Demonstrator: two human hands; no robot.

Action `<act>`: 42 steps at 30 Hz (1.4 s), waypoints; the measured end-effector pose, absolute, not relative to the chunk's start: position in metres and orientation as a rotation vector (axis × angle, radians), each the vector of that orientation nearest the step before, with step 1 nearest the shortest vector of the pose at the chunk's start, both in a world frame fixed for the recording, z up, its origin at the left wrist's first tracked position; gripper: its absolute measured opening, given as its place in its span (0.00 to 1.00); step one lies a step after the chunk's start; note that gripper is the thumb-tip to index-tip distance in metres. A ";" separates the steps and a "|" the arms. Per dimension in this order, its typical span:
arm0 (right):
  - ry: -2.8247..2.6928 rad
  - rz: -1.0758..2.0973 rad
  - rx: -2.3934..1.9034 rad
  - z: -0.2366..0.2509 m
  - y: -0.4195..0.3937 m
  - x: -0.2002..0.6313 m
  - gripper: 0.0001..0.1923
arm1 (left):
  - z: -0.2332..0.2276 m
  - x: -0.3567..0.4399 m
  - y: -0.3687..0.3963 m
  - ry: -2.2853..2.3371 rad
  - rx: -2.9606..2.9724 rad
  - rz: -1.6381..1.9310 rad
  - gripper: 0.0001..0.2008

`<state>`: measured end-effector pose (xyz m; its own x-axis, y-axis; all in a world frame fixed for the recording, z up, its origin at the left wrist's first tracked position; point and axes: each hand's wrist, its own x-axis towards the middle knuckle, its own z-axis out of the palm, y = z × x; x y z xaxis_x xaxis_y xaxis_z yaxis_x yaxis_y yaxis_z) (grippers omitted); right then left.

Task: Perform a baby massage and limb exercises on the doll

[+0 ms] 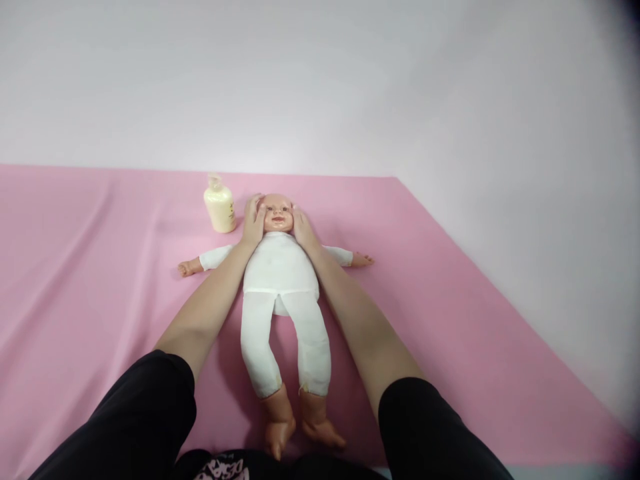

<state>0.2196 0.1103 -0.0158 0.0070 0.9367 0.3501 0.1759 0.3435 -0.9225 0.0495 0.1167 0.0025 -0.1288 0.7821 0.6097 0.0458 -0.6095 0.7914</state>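
Observation:
A baby doll [280,263] lies on its back on a pink cloth, its feet towards me. It has a white cloth body, and its arms are spread out to the sides. My left hand [254,221] rests flat along the left side of the doll's head, fingers stretched upward. Against the opposite cheek, my right hand [303,227] lies in the same way, with its fingers extended. The doll's face shows between both palms; the sides of its head are covered by my hands.
A pale yellow pump bottle [220,208] stands upright just left of the doll's head. Soft folds run through the pink cloth [100,280] on the left. Behind and to the right of the table edge rises a plain white wall [300,87].

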 end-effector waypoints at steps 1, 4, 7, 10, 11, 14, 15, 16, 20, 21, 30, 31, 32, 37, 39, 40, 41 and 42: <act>-1.450 0.829 -1.073 -0.013 0.107 0.219 0.43 | 0.005 0.049 0.115 0.913 1.664 1.773 0.29; -1.481 0.847 -1.053 -0.006 0.101 0.217 0.47 | 0.008 0.048 0.111 0.910 1.739 1.721 0.32; -1.517 0.860 -1.037 -0.004 0.098 0.217 0.49 | 0.009 0.048 0.109 0.938 1.762 1.709 0.34; -1.505 0.850 -1.051 -0.004 0.097 0.216 0.51 | 0.009 0.048 0.109 0.929 1.789 1.699 0.32; -1.494 0.845 -1.063 -0.004 0.097 0.215 0.51 | 0.009 0.048 0.109 0.916 1.791 1.699 0.30; -1.475 0.833 -1.077 -0.004 0.098 0.214 0.49 | 0.007 0.048 0.110 0.890 1.750 1.708 0.28; -1.472 0.828 -1.069 -0.005 0.099 0.214 0.48 | 0.006 0.049 0.111 0.894 1.724 1.716 0.28; -1.469 0.824 -1.059 -0.006 0.100 0.215 0.47 | 0.005 0.049 0.112 0.899 1.702 1.724 0.29; -1.427 0.799 -1.059 -0.011 0.107 0.215 0.44 | 0.001 0.052 0.116 0.910 1.654 1.770 0.30; -1.417 0.787 -1.064 -0.012 0.109 0.216 0.43 | 0.000 0.052 0.117 0.914 1.646 1.782 0.31; -1.400 0.746 -1.062 -0.016 0.116 0.216 0.44 | 0.005 0.053 0.114 0.949 1.516 1.799 0.31; -1.405 0.746 -1.064 -0.015 0.114 0.215 0.43 | 0.005 0.053 0.113 0.952 1.517 1.805 0.31; -1.408 0.751 -1.066 -0.014 0.112 0.215 0.43 | 0.005 0.053 0.113 0.955 1.521 1.812 0.31; -1.440 0.830 -1.067 -0.008 0.102 0.214 0.43 | 0.007 0.049 0.114 0.956 1.610 1.801 0.31; -1.481 0.857 -1.041 -0.006 0.099 0.215 0.46 | 0.007 0.046 0.114 0.982 1.695 1.793 0.32; -1.500 0.872 -1.030 -0.004 0.097 0.215 0.49 | 0.007 0.045 0.114 1.002 1.744 1.785 0.33; -1.515 0.890 -1.023 -0.003 0.096 0.216 0.52 | 0.007 0.044 0.114 1.026 1.791 1.774 0.34; -1.523 0.911 -1.019 -0.002 0.095 0.217 0.55 | 0.007 0.043 0.114 1.050 1.834 1.760 0.34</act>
<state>0.2169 0.0950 -0.0021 -0.0965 0.9360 0.3385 0.1442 0.3497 -0.9257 0.0428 0.1141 0.0065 -0.0689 0.7340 0.6756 0.2460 -0.6438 0.7245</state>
